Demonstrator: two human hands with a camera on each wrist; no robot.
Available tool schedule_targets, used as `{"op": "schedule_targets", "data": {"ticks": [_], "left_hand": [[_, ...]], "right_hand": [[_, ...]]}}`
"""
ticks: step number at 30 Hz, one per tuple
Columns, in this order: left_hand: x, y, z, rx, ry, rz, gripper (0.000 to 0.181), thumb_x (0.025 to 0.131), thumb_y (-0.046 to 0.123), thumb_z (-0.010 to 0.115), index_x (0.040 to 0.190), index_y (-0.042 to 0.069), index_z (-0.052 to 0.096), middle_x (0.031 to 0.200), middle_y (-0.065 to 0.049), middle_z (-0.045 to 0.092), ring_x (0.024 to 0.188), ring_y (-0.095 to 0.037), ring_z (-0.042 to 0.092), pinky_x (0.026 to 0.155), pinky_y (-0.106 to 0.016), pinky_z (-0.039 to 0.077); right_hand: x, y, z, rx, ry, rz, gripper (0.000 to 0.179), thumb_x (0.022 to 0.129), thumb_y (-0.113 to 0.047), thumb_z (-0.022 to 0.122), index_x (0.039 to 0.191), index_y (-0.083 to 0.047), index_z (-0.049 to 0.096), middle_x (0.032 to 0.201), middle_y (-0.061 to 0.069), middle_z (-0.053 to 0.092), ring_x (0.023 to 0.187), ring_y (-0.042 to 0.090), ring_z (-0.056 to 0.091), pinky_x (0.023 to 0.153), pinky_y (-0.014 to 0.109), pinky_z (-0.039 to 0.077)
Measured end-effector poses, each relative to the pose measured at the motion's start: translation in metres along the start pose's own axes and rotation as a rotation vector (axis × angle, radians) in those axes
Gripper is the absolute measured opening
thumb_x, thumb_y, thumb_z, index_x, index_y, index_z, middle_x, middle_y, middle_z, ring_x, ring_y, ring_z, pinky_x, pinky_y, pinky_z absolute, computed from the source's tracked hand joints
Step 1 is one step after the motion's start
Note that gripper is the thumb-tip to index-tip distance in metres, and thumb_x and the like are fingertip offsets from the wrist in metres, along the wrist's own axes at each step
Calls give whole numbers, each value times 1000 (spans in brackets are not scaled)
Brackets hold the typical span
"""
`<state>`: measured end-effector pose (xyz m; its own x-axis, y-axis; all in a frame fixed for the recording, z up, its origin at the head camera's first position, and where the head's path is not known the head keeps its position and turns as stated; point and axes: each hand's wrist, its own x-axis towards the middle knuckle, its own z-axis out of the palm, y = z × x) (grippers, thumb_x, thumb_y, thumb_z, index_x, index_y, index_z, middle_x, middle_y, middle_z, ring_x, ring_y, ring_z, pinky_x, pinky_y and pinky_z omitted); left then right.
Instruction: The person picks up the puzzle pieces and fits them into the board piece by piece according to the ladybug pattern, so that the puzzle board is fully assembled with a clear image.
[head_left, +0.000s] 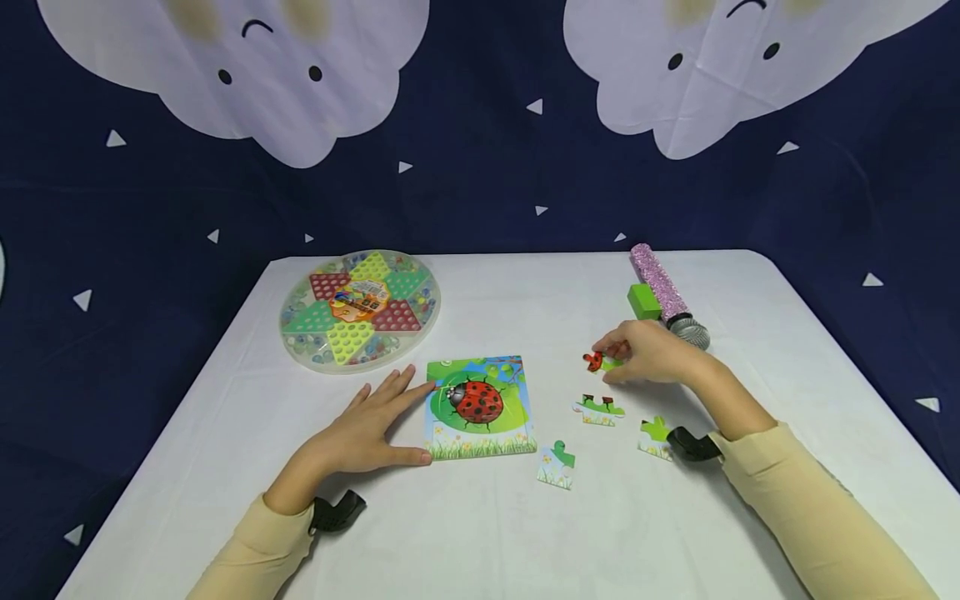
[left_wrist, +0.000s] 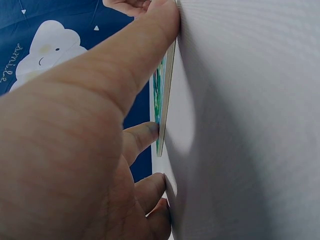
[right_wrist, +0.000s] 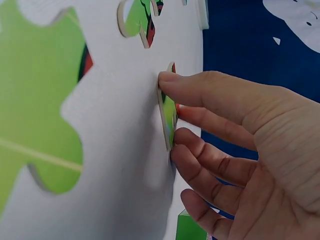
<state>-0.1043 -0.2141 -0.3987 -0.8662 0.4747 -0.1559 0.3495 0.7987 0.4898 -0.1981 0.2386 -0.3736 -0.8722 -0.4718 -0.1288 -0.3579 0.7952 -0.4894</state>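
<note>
A square ladybug picture puzzle (head_left: 513,429) lies flat on the white table. My left hand (head_left: 358,435) is spread at its left side, thumb and index finger touching the edge; in the left wrist view a fingertip meets the thin board (left_wrist: 166,95). Over to the right, my right hand (head_left: 654,354) pinches a red and green jigsaw piece (head_left: 595,362). The right wrist view has this piece (right_wrist: 170,117) between thumb and fingers, close to the tabletop. Loose jigsaw pieces lie nearer me: one with dark feet (head_left: 598,408), one with grass (head_left: 556,468) and another by the right wrist (head_left: 656,438).
A round Chinese checkers board (head_left: 360,310) with marbles sits at the back left. Beyond my right hand are a green block (head_left: 644,302) and a glittery pink microphone (head_left: 660,283). A dark blue cloth with clouds hangs behind the table (head_left: 480,533).
</note>
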Motion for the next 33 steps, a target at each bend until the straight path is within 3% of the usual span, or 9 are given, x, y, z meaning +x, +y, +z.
{"op": "schedule_targets", "data": {"ticks": [5,16,23,33], "left_hand": [[0,0,0,-4,-1,0,102,86,61,84,169,25,37,181,-17,15,167,-46,13,129,-77,7],[1,0,1,-1,-8,-1,101,87,61,83,169,25,37,181,-17,15,167,-46,12,129,-76,7],[0,0,1,1,0,9,102,86,62,83,169,26,36,181,-17,15,167,-46,12,129,-77,7],[1,-2,1,6,4,7,102,86,62,83,169,27,37,181,-16,16,167,-46,12,129,-77,8]], "right_hand": [[-2,3,1,-14,-1,-39,46,85,-21,91,129,-14,80,109,6,72,99,18,63,83,34,53],[-7,6,-3,18,-58,-52,51,86,-14,88,136,-12,75,119,12,69,102,23,61,85,36,53],[-8,8,-4,5,-57,-72,48,87,-16,88,133,-12,76,115,9,69,101,21,62,87,38,54],[-4,13,-4,1,-45,-69,46,83,-16,90,128,-14,79,106,2,71,94,17,59,82,31,51]]}}
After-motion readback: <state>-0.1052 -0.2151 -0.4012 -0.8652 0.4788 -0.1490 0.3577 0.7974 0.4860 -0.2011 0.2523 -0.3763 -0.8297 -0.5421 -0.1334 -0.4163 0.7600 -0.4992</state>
